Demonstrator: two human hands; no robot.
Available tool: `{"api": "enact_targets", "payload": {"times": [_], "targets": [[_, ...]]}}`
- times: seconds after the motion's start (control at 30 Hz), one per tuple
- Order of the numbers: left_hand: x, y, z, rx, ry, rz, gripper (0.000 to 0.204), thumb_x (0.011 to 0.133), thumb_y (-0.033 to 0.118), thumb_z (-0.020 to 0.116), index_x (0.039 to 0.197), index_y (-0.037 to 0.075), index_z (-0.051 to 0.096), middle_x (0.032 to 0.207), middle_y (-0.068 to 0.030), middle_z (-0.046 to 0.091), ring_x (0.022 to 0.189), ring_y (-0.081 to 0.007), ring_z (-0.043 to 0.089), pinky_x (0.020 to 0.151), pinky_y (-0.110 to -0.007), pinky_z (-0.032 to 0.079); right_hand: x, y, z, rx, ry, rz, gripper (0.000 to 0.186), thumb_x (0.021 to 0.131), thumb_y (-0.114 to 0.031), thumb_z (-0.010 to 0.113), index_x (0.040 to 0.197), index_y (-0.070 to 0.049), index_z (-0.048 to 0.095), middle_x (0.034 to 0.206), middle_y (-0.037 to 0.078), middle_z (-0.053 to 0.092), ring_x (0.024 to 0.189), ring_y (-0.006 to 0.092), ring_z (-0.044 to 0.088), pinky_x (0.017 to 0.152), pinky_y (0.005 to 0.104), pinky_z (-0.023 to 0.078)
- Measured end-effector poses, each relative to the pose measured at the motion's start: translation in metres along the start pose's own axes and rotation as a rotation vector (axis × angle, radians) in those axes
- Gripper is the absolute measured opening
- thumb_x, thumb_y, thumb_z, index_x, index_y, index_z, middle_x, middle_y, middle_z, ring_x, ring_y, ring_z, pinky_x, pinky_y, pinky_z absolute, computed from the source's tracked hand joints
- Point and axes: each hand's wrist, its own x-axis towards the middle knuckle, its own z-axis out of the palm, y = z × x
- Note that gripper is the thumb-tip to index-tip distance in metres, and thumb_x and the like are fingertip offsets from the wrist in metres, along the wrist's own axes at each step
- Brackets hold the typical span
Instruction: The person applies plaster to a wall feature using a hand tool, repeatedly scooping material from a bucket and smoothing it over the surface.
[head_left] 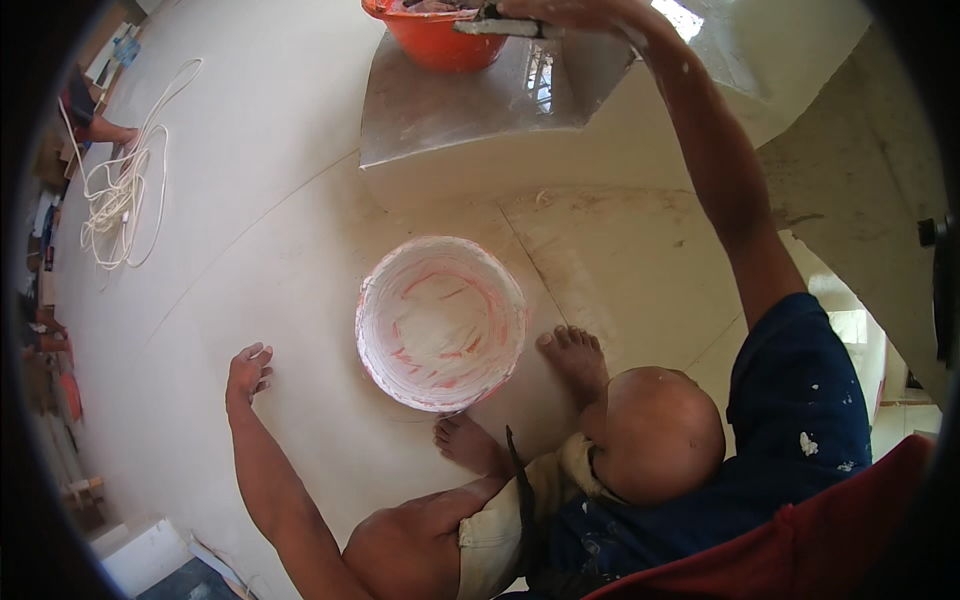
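Observation:
My right hand [580,12] reaches to the top edge of the view, closed on a flat trowel [498,27] smeared with white paste. The trowel is at the right rim of an orange basin [440,42], which has white and pinkish residue inside and is partly cut off by the view's edge. My left hand [250,374] hangs over the pale floor with loosely bent fingers, holding nothing. Between it and my feet stands a round tub [400,385], its inside coated with white paste and streaked red.
The basin rests on a shiny grey slab [430,135]. My bare feet [578,362] are beside the tub. A tangled white cable [120,200] lies at the far left, near another person's hand [125,137]. A pale block-like thing [150,560] stands at the lower left.

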Motion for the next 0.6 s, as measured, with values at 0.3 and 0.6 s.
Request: {"api": "enact_targets", "payload": {"times": [0.3,0.6], "targets": [[0.014,-0.009,0.01,0.021,-0.046,-0.045,0.061,0.09,0.039,0.069,0.14,0.01,0.05,0.122,-0.0031,0.062,0.094,-0.0174,0.06,0.073,-0.033,0.05,-0.21,0.096,0.14,0.042,0.607,0.185,0.034,0.076,-0.013,0.079,0.11,-0.013,0.07,0.098,0.006,0.071,0.089,0.0278,0.065,0.082,0.0379,0.05],[0.018,-0.025,-0.001,0.038,-0.051,-0.097,0.063,0.09,0.038,0.068,0.142,0.01,0.047,0.118,-0.0027,0.062,0.094,-0.0168,0.06,0.075,-0.034,0.05,-0.196,0.137,0.178,-0.013,0.634,0.114,0.037,0.075,-0.011,0.076,0.11,-0.014,0.069,0.103,0.007,0.069,0.099,0.0273,0.06,0.091,0.0415,0.045]]}}
